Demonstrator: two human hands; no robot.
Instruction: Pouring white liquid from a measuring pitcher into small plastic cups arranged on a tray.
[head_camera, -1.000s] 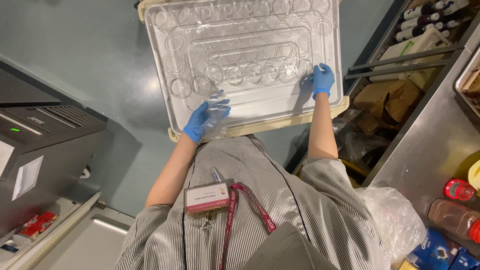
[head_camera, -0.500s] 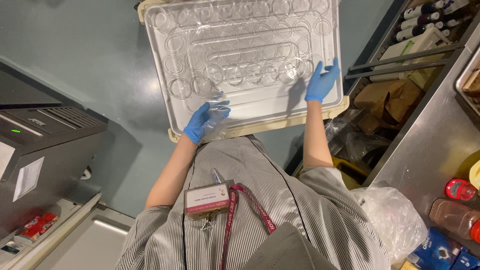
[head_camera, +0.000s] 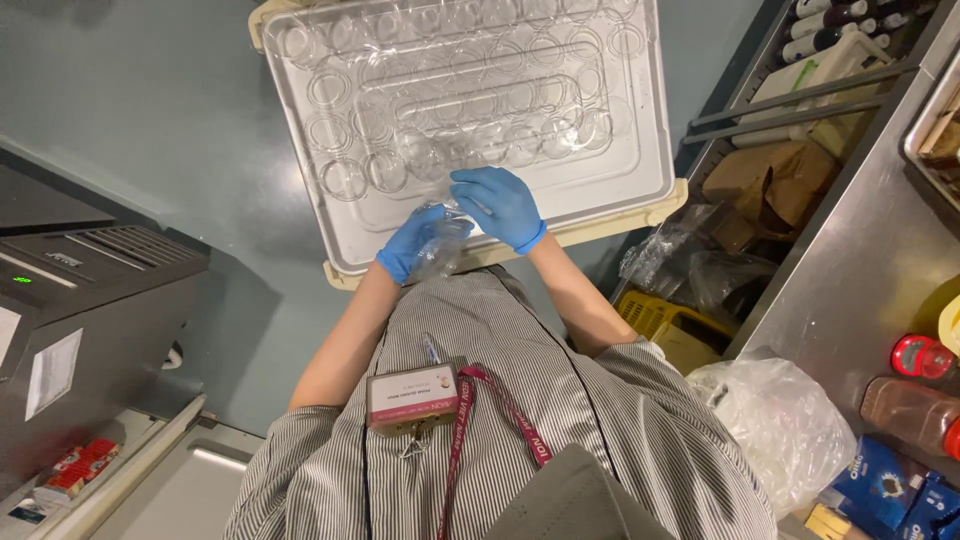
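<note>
both gloved hands are brought together at the near edge of the tray. the left hand (head_camera: 412, 243) is closed around a small bunch of clear plastic cups (head_camera: 440, 248), held just in front of the striped shirt (head_camera: 560, 400); the right hand (head_camera: 497, 203) lies just beside it, fingers curled over the top of the same bunch, though whether it truly grips or only touches cannot be told through the glare.

the held cups are seen nested or crumpled into one another; their long axis appears to run from near-left to far-right, with one end pointed toward the tray, but which end is the open one cannot be told.

beyond the hands, a big white tray (head_camera: 640, 150) is set on a cream crate (head_camera: 620, 222). two arched rows of clear cups (head_camera: 470, 95) are laid out across it, mouths up as far as can be seen. the far part of the tray is judged to be filled, while the near strip is bare plastic, so the laying-out looks well along but not finished.

to the left a grey machine (head_camera: 80, 300) is seen; to the right a steel counter (head_camera: 860, 270), with a plastic bag (head_camera: 780, 420) near it.
</note>
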